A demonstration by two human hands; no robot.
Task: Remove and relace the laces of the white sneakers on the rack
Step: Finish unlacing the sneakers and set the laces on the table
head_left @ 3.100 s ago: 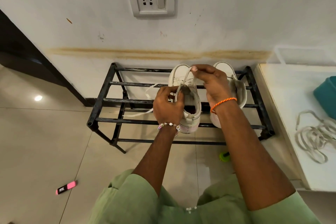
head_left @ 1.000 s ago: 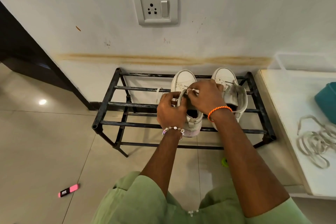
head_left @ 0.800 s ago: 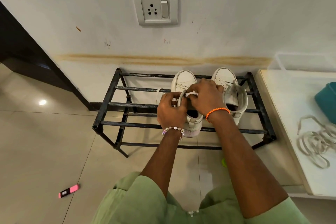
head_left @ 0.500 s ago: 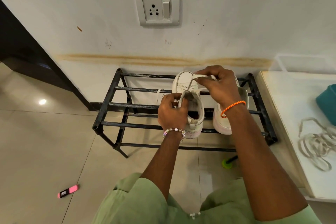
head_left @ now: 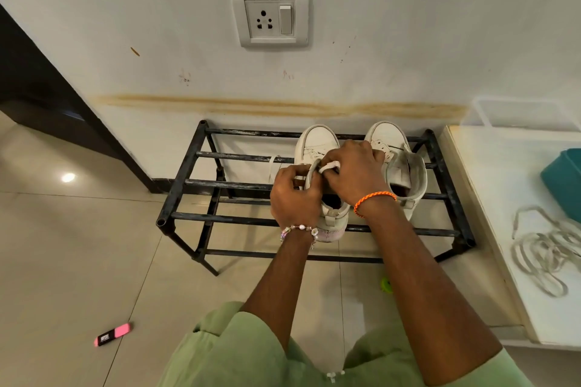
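On the black rack [head_left: 188,185], both hands work at the left white sneaker [head_left: 317,148]: the left hand [head_left: 295,195] grips its side while the right hand [head_left: 355,173] pinches the lace [head_left: 330,165] over the tongue. Half a second earlier, the right hand held the lace higher, near the wall; it has dropped to the shoe.

A pink highlighter [head_left: 112,334] lies on the tiled floor [head_left: 72,261]; a wall socket [head_left: 269,16] sits above.

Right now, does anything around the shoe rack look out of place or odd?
Yes. A pink highlighter lies loose on the floor tiles left of the shoe rack, and a small green object sits on the floor under it. A loose shoelace lies tangled on the white ledge to the right.
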